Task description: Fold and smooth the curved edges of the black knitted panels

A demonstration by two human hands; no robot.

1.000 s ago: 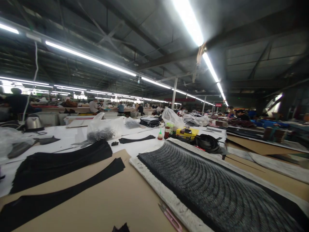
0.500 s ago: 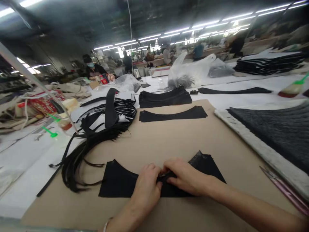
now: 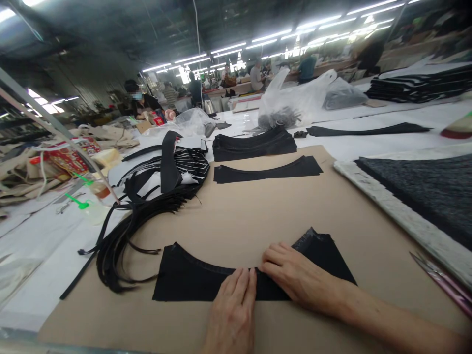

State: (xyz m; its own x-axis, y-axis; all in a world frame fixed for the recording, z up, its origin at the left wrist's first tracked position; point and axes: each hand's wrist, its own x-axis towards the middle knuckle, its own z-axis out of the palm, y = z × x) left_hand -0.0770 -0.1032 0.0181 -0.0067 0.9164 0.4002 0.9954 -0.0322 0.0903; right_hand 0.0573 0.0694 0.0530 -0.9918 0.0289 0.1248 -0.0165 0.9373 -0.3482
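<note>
A black fabric piece [image 3: 186,280] with a curved upper edge lies flat on the brown board [image 3: 236,211] in front of me. My left hand [image 3: 234,307] rests on its middle, fingers stretched out flat with the tips at the curved edge. Just to the right, my right hand [image 3: 295,275] has its fingers curled over that same edge and closed on the fabric; its thumb is hidden. A narrow folded band runs along the curve left of my hands. At the piece's upper right corner, a shiny strip shows.
Farther back lie another curved black piece [image 3: 267,169] and a stack of black pieces [image 3: 254,145]. Black strips [image 3: 121,250] hang in a bundle at left, near green-tipped bottles [image 3: 90,211]. Scissors [image 3: 442,280] and a dark grey fabric stack [image 3: 424,189] are at right. A person [image 3: 142,105] is at the back left.
My left hand has gone from bent, pinching fingers to lying flat on the fabric. My right hand has shifted slightly right along the curved edge. The folded edge between the hands lies flatter.
</note>
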